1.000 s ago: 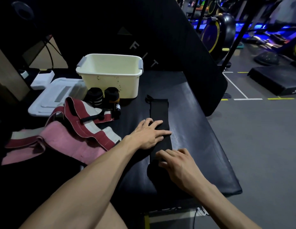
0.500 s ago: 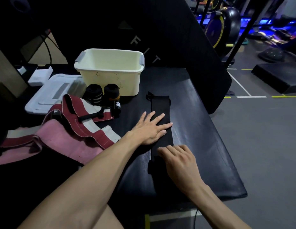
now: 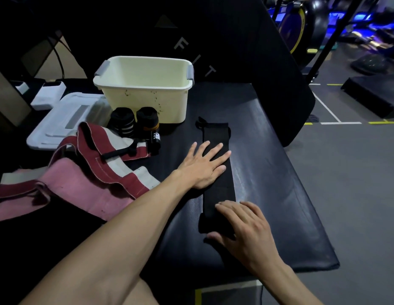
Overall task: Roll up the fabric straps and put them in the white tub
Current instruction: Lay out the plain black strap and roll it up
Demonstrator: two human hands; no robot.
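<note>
we see a black padded bench point(image 3: 268, 172) carrying everything under our hands. beyond the left hand sits the white tub point(image 3: 145, 89), upright and with nothing visible inside. to the left of that hand lies a loose heap of pink, maroon and cream straps point(image 3: 86, 172), unrolled. a black strap point(image 3: 216, 137) lies flat along the bench, running from our right hand up toward the tub. two rolled black straps point(image 3: 134, 121) stand touching the tub's near wall, between the heap and the tub. our left hand point(image 3: 205, 166) presses flat on the middle of the black strap, fingers straight and spread, gripping nothing. our right hand point(image 3: 246, 230) holds the strap's near end, its fingers curled over the end and the thumb underneath.
</note>
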